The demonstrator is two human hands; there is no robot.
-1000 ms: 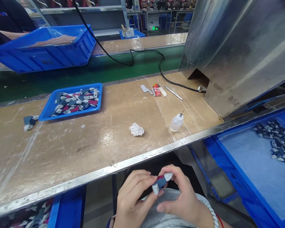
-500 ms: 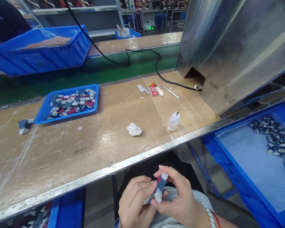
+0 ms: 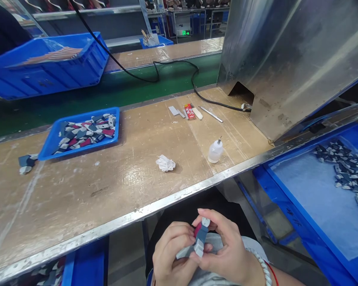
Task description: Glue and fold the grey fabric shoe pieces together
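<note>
Over my lap, in front of the bench edge, I hold a small dark blue, white and maroon piece (image 3: 201,236). My right hand (image 3: 226,246) is closed on it, fingertips at its upper white end and thumb at the lower one. The curled fingers of my left hand (image 3: 174,250) pinch at its maroon side, and a pale grey strip shows beneath them. What exactly the left fingertips grip is partly hidden. On the bench above my hands are a crumpled white tissue (image 3: 166,163) and a clear squeeze bottle (image 3: 215,151) with a thin metal tip.
A blue tray (image 3: 79,152) of similar pieces stands on the bench, with several loose pieces (image 3: 26,163) beside it. A red packet (image 3: 189,112) and a silver pen (image 3: 211,114) lie farther back. A metal housing (image 3: 274,79) rises at right, above a blue bin (image 3: 310,206).
My left fingers have shifted slightly down and away from the piece's upper part, showing more of its maroon side. My right hand keeps its hold. The view has shifted a little.
</note>
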